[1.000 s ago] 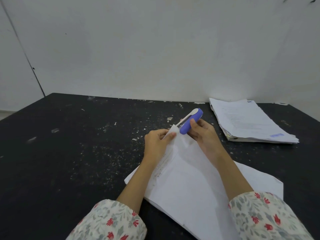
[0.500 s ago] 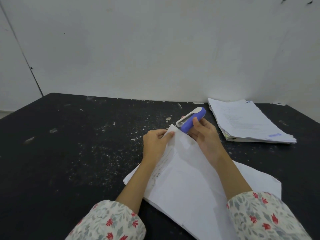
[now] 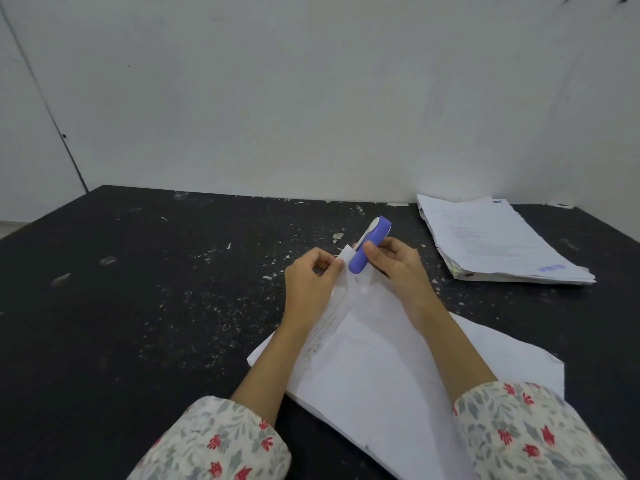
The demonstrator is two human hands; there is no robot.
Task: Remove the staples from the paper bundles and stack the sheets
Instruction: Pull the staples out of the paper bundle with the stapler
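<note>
Where the fingers are meeting the paper: the left hand [image 3: 311, 282] is pinching the far corner of the paper bundle [image 3: 377, 358] between thumb and curled fingers [image 3: 320, 261], lifting that corner a little off the bench [image 3: 156, 306].
Right hand: the right hand [image 3: 398, 268] is gripping a purple stapler-like tool [image 3: 369, 245], its fingers wrapping the body and the thumb lying on top; the tool's near end is sitting right at the pinched corner, touching or almost touching the sheet.
Staple: too small to be showing here, so whether it is in or out I cannot tell.
Step in hand: judging by the pose, the person is working the tool's tip at the stapled corner, so the staple-pulling step is looking to be under way and not finished.
Where the bundle is lying: it is spreading across the near bench between the two floral sleeves [image 3: 214, 441], only its far corner raised.
Stack: a thick pile of sheets [image 3: 498, 240] is resting at the far right of the bench, well apart from the hands.
Next move: it is probably calling for a firm pinch on the corner while the tip slides under the staple and levers it out without tearing; afterwards the loose sheets would be going onto the pile.
Surroundings: pale flecks are dotting the dark bench.
</note>
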